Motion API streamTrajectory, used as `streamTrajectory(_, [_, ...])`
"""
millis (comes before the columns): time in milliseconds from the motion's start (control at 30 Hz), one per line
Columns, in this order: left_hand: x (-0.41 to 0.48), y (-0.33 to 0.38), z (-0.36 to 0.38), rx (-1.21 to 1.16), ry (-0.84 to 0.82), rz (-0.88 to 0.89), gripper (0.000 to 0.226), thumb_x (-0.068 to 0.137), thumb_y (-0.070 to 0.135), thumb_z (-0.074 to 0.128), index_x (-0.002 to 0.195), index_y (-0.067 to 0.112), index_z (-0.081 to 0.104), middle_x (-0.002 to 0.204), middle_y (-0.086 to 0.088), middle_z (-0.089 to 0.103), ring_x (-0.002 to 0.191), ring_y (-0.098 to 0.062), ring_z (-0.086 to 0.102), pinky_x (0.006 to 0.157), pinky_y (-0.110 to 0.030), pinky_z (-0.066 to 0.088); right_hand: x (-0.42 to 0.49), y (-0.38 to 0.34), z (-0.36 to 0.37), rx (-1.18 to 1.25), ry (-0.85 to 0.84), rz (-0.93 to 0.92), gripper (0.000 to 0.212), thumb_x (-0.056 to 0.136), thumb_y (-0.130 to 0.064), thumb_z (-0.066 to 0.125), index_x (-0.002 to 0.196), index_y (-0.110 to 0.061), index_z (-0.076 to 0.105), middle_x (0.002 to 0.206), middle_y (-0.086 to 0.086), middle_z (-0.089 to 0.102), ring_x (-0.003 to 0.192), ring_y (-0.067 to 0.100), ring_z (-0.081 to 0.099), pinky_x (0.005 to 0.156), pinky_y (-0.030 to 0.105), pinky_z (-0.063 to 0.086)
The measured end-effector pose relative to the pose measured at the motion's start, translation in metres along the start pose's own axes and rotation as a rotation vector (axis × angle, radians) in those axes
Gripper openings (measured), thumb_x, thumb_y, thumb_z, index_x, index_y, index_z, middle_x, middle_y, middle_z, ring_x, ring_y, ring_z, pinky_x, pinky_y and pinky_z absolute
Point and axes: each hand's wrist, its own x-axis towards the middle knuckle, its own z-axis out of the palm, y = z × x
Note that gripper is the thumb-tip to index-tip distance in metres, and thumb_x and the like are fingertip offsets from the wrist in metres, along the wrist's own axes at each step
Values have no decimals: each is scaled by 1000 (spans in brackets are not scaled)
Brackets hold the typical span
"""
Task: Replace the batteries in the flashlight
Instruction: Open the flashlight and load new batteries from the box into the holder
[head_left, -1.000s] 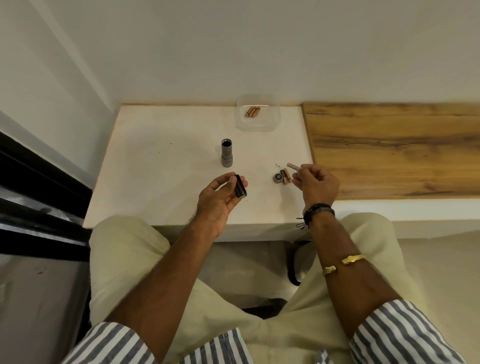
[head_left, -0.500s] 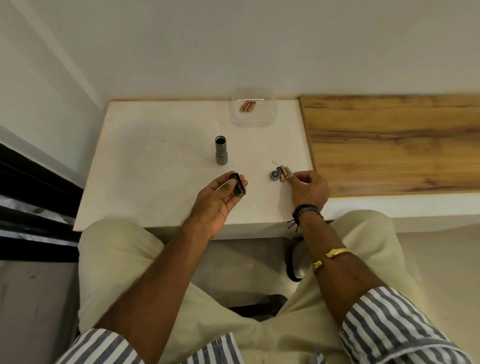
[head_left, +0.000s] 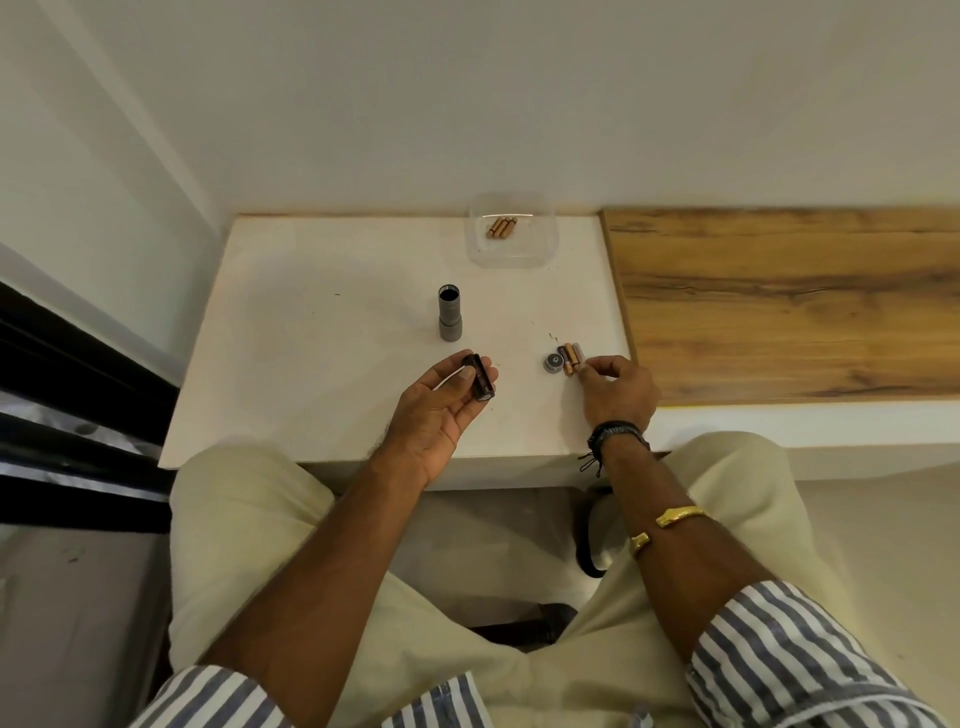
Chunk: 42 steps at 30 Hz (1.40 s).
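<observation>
The grey flashlight body (head_left: 449, 313) stands upright on the white table (head_left: 322, 332), its open end up. My left hand (head_left: 441, 410) is palm up near the front edge and grips the black battery holder (head_left: 480, 378) between thumb and fingers. To the right, the round tail cap (head_left: 552, 362) lies beside three loose batteries (head_left: 569, 357). My right hand (head_left: 618, 389) rests on the table, fingertips pinched on the near end of the rightmost battery, which lies against the others.
A clear plastic container (head_left: 540, 249) with three copper-coloured batteries (head_left: 501, 227) sits at the back of the table by the wall. A wooden surface (head_left: 789, 301) adjoins the table on the right. My knees are under the front edge.
My right hand has come down from above the table and laid its battery beside the two by the tail cap. My left hand has kept the holder almost still.
</observation>
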Motion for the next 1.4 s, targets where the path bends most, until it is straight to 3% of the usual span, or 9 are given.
streamTrajectory(267, [-3,12,1,-41,3,77,33,94,2,59,127,2,61,116,-19,72,109,-30,71,90,-35,59,-3,-14,-1,56,20,-60,12,85,-27,80,94,-19,78,93,-6,73,87,10,63,80,25,49])
streamTrajectory(367, [-2,20,2,-63,6,111,27,95,2,59,121,5,65,115,-18,73,109,-29,71,88,-35,60,-7,-33,4,166,-8,-122,5,85,-18,79,89,-20,77,84,-9,73,72,0,65,66,20,55])
streamTrajectory(467, [-2,27,2,-105,12,150,35,91,7,63,126,7,62,121,-20,70,110,-28,71,91,-35,59,-3,-62,14,287,-74,-164,9,85,-13,76,85,-21,77,76,-5,74,54,3,66,47,20,54])
streamTrajectory(567, [0,34,-1,-153,44,189,47,89,10,64,136,5,56,129,-23,66,113,-28,69,101,-38,54,11,-96,30,318,-142,-203,7,85,-12,76,88,-18,78,78,2,76,63,15,72,56,31,62])
streamTrajectory(667, [6,38,-5,-165,67,207,43,97,8,57,139,4,52,131,-23,64,113,-28,69,99,-36,55,34,-126,50,335,-163,-205,13,83,-7,75,80,-20,77,73,2,75,63,17,74,63,35,65])
streamTrajectory(867, [14,46,-12,-185,43,196,44,96,8,58,139,3,52,127,-20,67,116,-28,67,92,-33,57,94,-162,93,95,-146,-187,24,79,-4,71,67,-25,72,73,5,77,71,25,76,76,42,65])
streamTrajectory(1067, [19,50,-17,-236,53,172,39,97,5,54,135,2,54,129,-22,65,118,-30,66,91,-33,57,137,-179,129,-269,-181,-194,19,82,-9,71,98,-17,78,104,10,76,98,30,71,85,32,59])
streamTrajectory(1200, [21,54,-15,-234,64,168,38,93,6,56,131,4,57,129,-21,66,118,-29,66,93,-33,57,146,-178,144,-416,-251,-198,40,85,-28,78,120,-11,67,122,12,69,112,32,66,84,31,51])
streamTrajectory(1400, [18,58,-16,-265,38,156,37,95,4,55,132,4,57,129,-22,66,117,-30,67,95,-34,56,152,-180,151,-511,-291,-207,48,81,-35,78,122,-13,68,125,13,68,113,34,66,94,37,55])
